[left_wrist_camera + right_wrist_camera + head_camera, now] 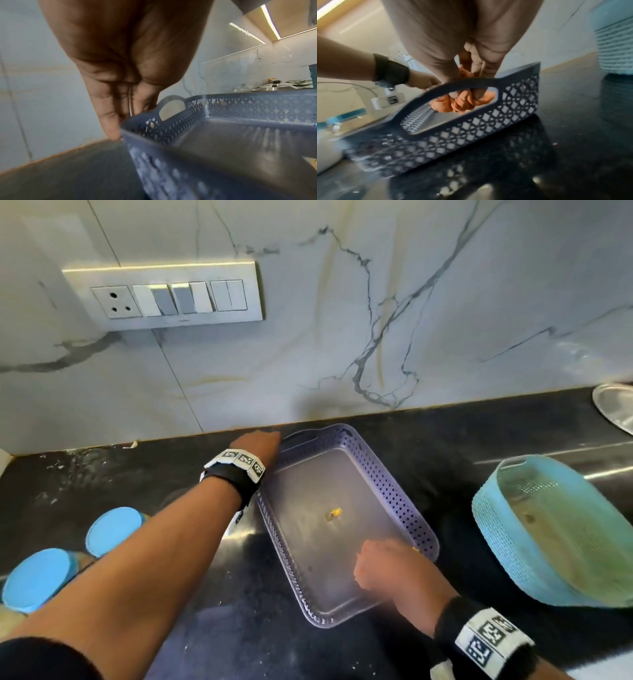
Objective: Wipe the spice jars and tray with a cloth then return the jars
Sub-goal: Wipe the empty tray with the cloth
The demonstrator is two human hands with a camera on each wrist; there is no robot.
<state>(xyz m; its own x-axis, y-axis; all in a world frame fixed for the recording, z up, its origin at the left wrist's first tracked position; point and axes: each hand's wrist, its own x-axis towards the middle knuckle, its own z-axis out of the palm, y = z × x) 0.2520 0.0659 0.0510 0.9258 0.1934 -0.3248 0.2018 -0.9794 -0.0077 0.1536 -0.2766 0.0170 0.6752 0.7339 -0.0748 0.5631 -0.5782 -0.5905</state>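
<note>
Her left hand (255, 444) pinched the tray (394, 494) corner to steady it while the right hand (387, 568) clutched the bunched orange cloth (462, 104) against its floor.

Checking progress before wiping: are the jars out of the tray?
Out. The purple perforated plastic tray holds no jars; two blue-lidded jars stand left of it.

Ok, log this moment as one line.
left hand: holds purple perforated plastic tray corner | right hand: wiping tray floor, orange cloth | jars: out

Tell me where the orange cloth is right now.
The orange cloth is bunched in the right hand, pressed inside the near end of the purple tray, best seen in the right wrist view.
</note>
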